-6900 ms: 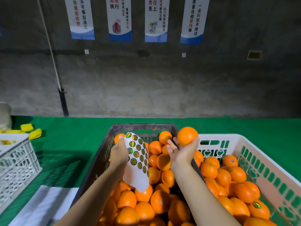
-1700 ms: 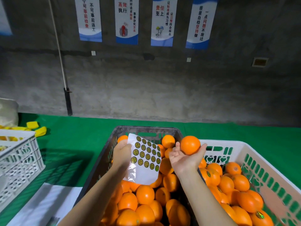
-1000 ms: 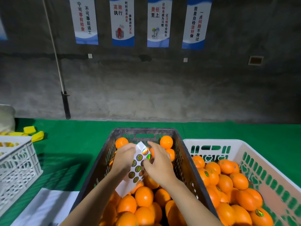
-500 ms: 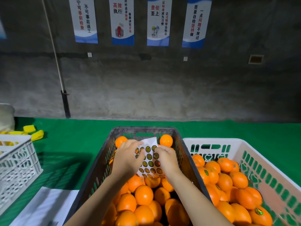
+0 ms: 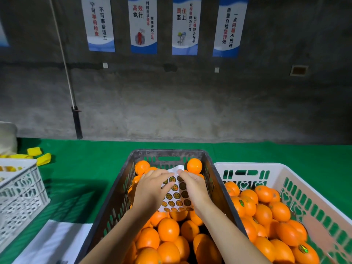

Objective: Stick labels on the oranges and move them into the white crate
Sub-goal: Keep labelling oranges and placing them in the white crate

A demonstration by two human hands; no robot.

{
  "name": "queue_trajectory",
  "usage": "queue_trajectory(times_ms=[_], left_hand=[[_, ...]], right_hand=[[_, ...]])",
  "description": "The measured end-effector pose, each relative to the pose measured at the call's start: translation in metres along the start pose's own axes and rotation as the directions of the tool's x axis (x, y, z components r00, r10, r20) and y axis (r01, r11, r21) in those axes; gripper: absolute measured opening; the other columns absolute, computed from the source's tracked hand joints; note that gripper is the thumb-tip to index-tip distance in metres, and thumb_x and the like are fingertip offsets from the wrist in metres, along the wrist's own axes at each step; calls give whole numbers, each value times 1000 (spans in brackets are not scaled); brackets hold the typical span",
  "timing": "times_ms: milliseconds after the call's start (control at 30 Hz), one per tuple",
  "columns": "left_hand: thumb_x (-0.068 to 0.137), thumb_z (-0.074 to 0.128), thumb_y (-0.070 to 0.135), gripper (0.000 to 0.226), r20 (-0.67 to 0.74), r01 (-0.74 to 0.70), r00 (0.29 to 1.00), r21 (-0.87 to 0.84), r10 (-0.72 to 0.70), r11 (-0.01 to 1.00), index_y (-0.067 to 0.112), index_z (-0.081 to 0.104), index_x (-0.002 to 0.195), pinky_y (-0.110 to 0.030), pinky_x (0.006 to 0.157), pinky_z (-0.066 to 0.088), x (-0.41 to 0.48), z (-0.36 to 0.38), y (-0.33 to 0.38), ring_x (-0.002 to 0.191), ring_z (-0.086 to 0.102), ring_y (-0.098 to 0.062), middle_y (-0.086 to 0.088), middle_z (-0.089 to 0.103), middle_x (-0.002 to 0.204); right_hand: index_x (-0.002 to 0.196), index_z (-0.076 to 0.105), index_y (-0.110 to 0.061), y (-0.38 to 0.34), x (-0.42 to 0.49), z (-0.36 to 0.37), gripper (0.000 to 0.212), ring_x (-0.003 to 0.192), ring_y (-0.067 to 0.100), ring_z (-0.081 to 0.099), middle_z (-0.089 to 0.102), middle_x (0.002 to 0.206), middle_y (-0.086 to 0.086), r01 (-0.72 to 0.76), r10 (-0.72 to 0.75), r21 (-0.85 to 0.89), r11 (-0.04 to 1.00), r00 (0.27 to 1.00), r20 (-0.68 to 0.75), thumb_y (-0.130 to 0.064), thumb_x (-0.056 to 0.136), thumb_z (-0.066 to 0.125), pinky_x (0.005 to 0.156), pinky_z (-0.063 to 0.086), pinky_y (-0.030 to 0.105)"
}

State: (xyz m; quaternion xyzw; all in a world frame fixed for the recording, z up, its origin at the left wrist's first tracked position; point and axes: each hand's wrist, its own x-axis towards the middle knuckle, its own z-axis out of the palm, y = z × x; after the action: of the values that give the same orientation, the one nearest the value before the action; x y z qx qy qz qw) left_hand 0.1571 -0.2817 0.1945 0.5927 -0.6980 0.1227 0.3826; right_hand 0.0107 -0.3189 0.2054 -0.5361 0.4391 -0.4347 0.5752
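Label sheet point(image 5: 176, 196) of round gold stickers, gripped by left hand point(image 5: 152, 189) and right hand point(image 5: 194, 185).

Two bare arms show in the lower middle of the frame. The left forearm point(image 5: 118, 235) and the right forearm point(image 5: 232, 231) are uncovered right down to the bottom edge. The left hand point(image 5: 150, 189) and right hand point(image 5: 194, 185), nearer mid-frame, are bare too, with slim fingers.
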Motion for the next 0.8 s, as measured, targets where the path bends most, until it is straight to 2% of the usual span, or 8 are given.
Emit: queue_trajectory(times_ms=[167,267,333,400,533,600,667,800], left_hand=[[80,82,21,19,-44,-34,998,1,34,999,19,77,98,-31,75,50,-1,0,1,90,68,-18,5,73,99],[82,79,20,9,-39,-40,999,-58,37,998,20,72,87,-30,70,53,-1,-1,2,87,65,-14,8,69,94],[86,75,26,13,-16,3,1000,-83,-5,997,20,69,96,-31,74,51,-1,-1,1,90,61,-13,8,66,97],[88,72,29,23,13,17,1000,-77,-16,997,20,69,109,-30,82,49,-2,1,-2,99,59,-15,6,66,106],[89,71,29,18,22,-11,1000,-37,12,999,19,73,103,-26,83,43,-2,2,-1,101,60,-18,4,68,107],[88,72,27,16,11,2,1000,-42,-1,999,17,74,101,-29,82,46,-1,1,0,99,63,-18,3,70,105],[85,77,23,16,-12,-12,1000,-24,12,1000,17,76,100,-33,78,51,0,0,0,95,68,-18,3,73,102],[76,85,19,22,-53,-86,995,36,87,996,17,79,97,-32,72,52,-4,1,2,90,72,-17,4,76,98]], right_hand=[[93,66,7,1,2,-2,39,77,27,67,70,89,27,-11,12,32,999,999,-42,-32,95,60,70,52,34],[82,61,-1,0,0,0,32,71,19,60,64,78,18,-42,44,32,999,996,-78,-31,94,61,68,46,32],[82,61,-7,-1,-1,-1,24,70,18,59,62,78,18,-61,65,46,997,995,-80,-29,93,62,67,45,31],[81,61,-4,-1,-1,-2,25,74,20,59,62,82,27,-77,80,42,996,994,-76,-27,92,62,69,46,33],[69,42,-14,1,1,-2,34,75,23,47,47,75,14,-70,68,-31,997,995,-72,-30,89,64,68,37,36],[66,49,-12,3,3,-2,34,76,22,56,60,72,9,-89,87,-29,996,993,-77,-31,88,66,69,42,35],[77,68,-8,2,4,-3,28,84,21,68,76,79,2,-145,146,24,989,987,-70,-33,89,66,73,49,34],[96,77,-11,3,3,-6,28,88,27,74,78,89,9,-265,265,128,956,964,18,-35,91,62,79,56,38]])
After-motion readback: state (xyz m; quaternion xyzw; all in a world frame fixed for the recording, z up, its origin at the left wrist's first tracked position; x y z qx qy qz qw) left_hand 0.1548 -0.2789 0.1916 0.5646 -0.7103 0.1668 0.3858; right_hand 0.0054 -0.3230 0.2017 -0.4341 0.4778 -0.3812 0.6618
